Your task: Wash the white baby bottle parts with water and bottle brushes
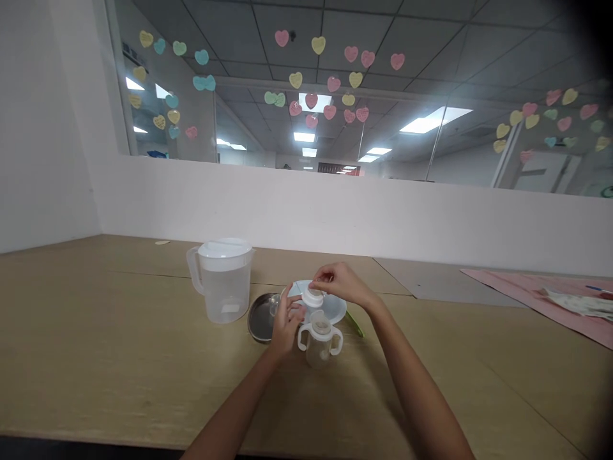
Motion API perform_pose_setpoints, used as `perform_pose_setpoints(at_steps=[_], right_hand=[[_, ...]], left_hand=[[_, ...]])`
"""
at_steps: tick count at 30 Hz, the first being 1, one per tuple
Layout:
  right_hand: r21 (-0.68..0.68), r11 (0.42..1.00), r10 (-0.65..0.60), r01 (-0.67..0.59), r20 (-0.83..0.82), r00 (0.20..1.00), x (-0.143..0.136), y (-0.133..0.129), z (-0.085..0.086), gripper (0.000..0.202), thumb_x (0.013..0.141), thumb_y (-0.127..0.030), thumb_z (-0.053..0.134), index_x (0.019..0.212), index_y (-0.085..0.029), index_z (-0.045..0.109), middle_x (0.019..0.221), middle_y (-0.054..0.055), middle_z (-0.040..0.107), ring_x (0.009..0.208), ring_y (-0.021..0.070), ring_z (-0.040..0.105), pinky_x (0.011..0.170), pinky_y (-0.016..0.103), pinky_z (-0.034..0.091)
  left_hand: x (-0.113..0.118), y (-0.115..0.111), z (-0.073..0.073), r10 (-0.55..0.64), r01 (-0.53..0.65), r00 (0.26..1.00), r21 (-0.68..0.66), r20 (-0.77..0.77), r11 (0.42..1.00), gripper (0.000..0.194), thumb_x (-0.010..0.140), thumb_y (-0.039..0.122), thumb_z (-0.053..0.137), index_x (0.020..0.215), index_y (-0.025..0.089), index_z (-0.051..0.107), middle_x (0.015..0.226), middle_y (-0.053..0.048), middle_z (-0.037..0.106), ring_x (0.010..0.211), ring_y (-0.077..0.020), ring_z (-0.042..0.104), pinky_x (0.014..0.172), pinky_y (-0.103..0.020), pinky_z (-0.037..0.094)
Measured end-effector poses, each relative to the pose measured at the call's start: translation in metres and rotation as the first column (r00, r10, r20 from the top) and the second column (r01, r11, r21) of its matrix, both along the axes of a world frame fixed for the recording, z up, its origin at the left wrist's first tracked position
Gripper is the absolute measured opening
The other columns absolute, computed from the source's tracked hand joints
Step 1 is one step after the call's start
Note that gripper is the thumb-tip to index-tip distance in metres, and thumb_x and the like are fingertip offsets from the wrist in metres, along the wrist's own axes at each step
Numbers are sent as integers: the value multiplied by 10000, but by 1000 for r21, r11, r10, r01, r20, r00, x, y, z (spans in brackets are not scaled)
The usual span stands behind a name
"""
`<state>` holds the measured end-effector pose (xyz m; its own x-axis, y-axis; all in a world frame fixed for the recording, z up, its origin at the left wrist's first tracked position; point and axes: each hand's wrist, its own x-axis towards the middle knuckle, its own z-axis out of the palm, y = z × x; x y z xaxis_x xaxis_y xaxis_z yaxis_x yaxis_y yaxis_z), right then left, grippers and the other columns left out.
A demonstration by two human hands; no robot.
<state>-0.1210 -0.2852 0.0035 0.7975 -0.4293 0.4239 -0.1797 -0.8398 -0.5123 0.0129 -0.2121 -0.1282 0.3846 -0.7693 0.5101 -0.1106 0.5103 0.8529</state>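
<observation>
My left hand (286,322) is curled round the side of a white baby bottle collar (312,299), its fingertips touching it. From above, my right hand (338,282) pinches a small clear piece at the collar's top; the fingers partly hide that piece, which looks like a teat. Just in front stands an upright, clear baby bottle (319,348) with two white handles and an uncovered mouth. Behind both hands lies a pale bluish-white dish (336,310). A round metal tray (261,319) sits left of my left hand, with a small clear item (274,305) at its edge.
A lidded translucent pitcher (225,281) stands at the left. Something green and handle-like (355,324) lies right of the dish. Farther right are a grey mat (445,287) and a pink cloth (527,297) with a whitish item on it. A wall with a window borders the table's back.
</observation>
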Motion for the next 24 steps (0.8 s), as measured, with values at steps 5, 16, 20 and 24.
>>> perform_pose_setpoints(at_steps=[5,16,20,24], right_hand=[[-10,999,40,-45,-333,942,-8,-3,-1,208,657,-311,596,685,-115,660,584,11,594,527,95,489,466,190,329],[114,958,286,-264,-448,847,-10,-6,-2,274,604,-56,494,761,-143,701,739,20,667,720,132,583,645,193,418],[162,945,328,-285,-437,838,-7,-7,-3,291,607,-46,474,764,-146,698,734,12,663,726,134,583,635,195,422],[203,967,230,-153,-447,865,-9,-7,-3,266,618,-168,583,874,-156,655,746,17,653,613,121,579,537,192,428]], left_hand=[[-10,7,-8,202,-207,765,-65,611,976,754,652,470,603,1289,192,311,1041,-79,567,934,-204,529,841,-361,406],[-13,6,-5,294,-226,598,-195,746,954,382,722,455,523,986,179,540,860,-57,598,781,-181,525,718,-317,407],[-13,7,-6,281,-226,598,-177,751,958,367,727,452,518,966,176,546,847,-69,592,790,-193,515,731,-324,392],[-13,8,-5,275,-229,615,-166,739,959,453,711,451,541,1067,174,500,886,-80,589,809,-201,520,736,-324,393]])
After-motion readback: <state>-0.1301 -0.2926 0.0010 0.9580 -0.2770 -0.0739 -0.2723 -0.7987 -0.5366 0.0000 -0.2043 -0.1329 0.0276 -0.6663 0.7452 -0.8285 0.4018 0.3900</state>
